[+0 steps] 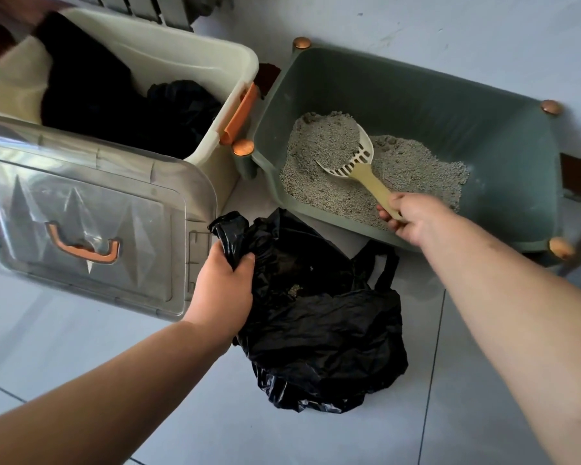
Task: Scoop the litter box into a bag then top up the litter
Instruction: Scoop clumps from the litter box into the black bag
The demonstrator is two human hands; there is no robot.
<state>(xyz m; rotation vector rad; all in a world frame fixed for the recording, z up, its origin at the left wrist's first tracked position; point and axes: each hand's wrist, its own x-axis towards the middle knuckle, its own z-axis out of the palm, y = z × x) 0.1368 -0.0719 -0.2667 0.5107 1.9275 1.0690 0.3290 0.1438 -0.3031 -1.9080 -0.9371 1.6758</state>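
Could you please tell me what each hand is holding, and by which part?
The right hand grips the beige slotted plastic scoop by the end of its handle. The left hand grips the crumpled black plastic bag by its bunched upper edge.

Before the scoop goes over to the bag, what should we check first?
1. Right hand grips the scoop handle: ok.
2. Scoop holds a heap of litter: ok.
3. Loose litter sifted out, only clumps left: cannot tell.
4. Left hand grips the black bag by its edge: ok.
5. Bag mouth open wide enough: cannot tell, it looks crumpled.
6. Bag lies right beside the litter box: ok.
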